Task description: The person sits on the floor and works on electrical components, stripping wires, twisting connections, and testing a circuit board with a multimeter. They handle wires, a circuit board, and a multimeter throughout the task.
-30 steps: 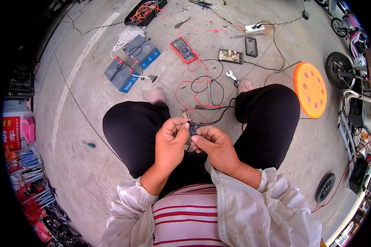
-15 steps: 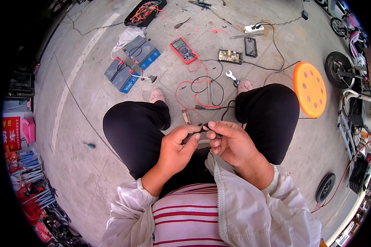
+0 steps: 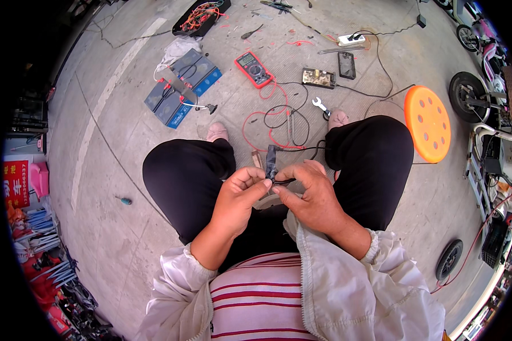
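Note:
Between my knees, my left hand (image 3: 239,202) and my right hand (image 3: 307,202) meet with bent fingers on a dark cable (image 3: 283,181). A short strip of black, tape-like material (image 3: 271,158) stands up from their fingertips. Both hands pinch at the spot where strip and cable join, and the fingers partly hide it. Just beyond them a tan wooden-looking handle (image 3: 256,159) shows, its lower part covered.
A red multimeter (image 3: 253,70), blue batteries (image 3: 176,113), opened electronic box (image 3: 318,78), wrench (image 3: 320,104) and white power strip (image 3: 351,39) lie among wires. An orange stool (image 3: 426,125), wheels (image 3: 469,96) and metal frame stand right; a black tray (image 3: 199,17) holds wires.
The dark strip, earlier low and mostly covered by fingers, now points up away from me. My right hand has turned flatter, and my left fingers have closed in at its base.

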